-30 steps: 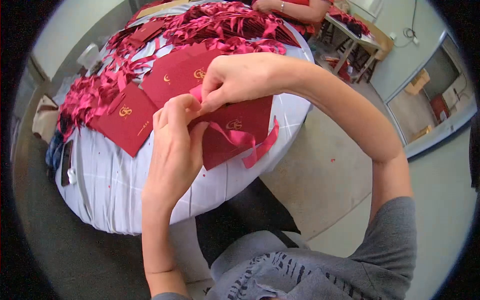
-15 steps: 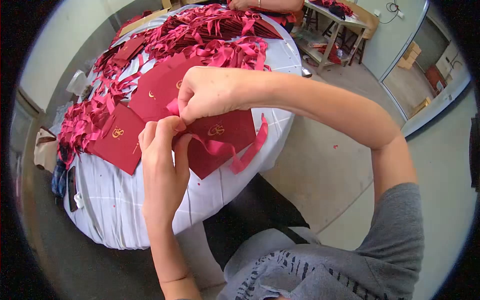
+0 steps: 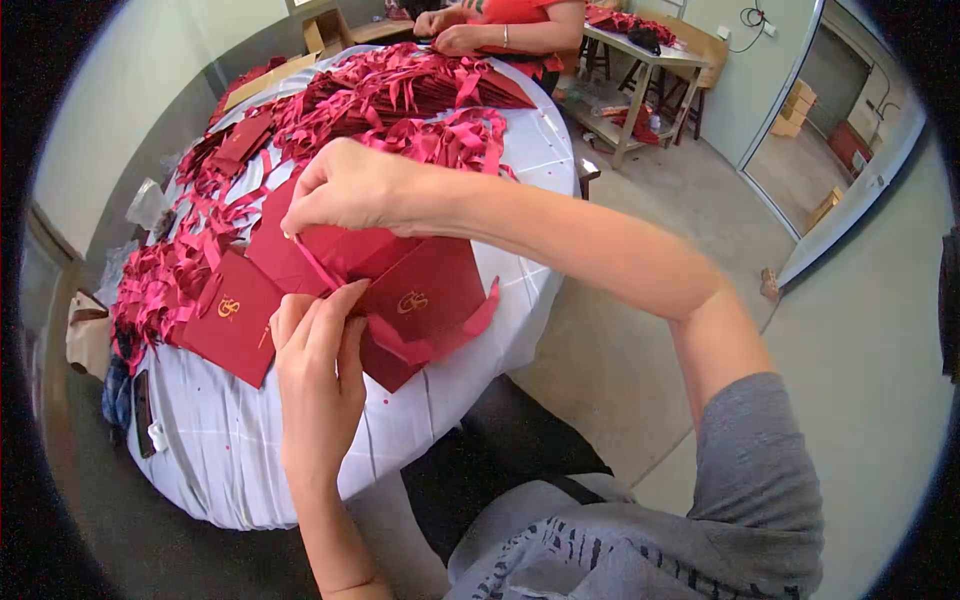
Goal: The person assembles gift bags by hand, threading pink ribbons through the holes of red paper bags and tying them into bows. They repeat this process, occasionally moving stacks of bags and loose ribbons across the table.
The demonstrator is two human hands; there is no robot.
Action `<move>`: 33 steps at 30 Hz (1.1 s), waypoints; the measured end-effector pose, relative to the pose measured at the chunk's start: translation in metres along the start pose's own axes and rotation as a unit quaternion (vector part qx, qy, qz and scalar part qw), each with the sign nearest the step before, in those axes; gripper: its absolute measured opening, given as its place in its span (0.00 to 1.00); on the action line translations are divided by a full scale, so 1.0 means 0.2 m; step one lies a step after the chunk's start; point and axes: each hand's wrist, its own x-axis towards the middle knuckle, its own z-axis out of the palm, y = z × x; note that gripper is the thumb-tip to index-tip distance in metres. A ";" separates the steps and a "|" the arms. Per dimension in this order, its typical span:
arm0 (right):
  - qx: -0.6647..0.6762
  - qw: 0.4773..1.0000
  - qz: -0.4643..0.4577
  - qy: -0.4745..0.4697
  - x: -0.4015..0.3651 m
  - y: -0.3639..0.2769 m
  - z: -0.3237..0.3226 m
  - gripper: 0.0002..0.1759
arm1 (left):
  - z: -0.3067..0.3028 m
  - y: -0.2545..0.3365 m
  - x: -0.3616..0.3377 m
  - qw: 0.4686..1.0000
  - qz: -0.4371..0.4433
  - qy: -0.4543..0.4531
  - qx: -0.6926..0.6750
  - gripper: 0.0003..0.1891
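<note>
My left hand pinches the pink ribbon at the edge of a dark red card with a gold emblem. Up and to the left, my right hand is closed on the ribbon, which stretches taut between the two hands. The ribbon's loose tail lies across the card's right side. Another red card with a gold emblem lies left of my left hand. More red cards lie partly hidden beneath my right hand.
Heaps of ribboned red cards cover the back of the white-clothed table. A phone lies at its left edge. A person in red works across the table. A side bench stands behind.
My right hand has moved left and away from my left hand, drawing the ribbon out between them. The view has shifted, and more of the person opposite shows.
</note>
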 end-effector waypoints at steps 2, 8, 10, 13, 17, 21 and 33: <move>-0.002 1.000 0.002 0.013 0.02 0.03 0.02 0.08 | 0.00 0.00 0.00 1.000 -0.005 -0.008 0.008 0.13; -0.040 0.998 -0.041 0.005 0.05 0.07 0.01 0.10 | -0.01 0.01 0.00 1.000 -0.022 -0.015 0.003 0.14; -0.165 0.971 -0.161 0.071 0.03 0.06 -0.02 0.12 | -0.01 0.02 0.00 0.999 -0.041 -0.004 -0.009 0.15; -0.148 0.950 -0.208 0.182 -0.13 0.03 -0.02 0.10 | 0.00 -0.03 -0.01 0.998 -0.048 -0.011 -0.033 0.19; -0.230 0.940 -0.156 0.197 -0.45 0.00 0.07 0.16 | 0.00 -0.03 -0.02 0.996 -0.066 0.009 -0.054 0.29; -0.256 0.940 -0.118 0.192 -0.57 0.07 0.18 0.16 | -0.01 -0.01 -0.03 0.994 -0.089 0.005 -0.069 0.32; 0.311 0.948 0.066 0.022 -0.64 0.16 0.16 0.12 | -0.02 0.01 -0.02 0.993 -0.089 0.011 -0.082 0.31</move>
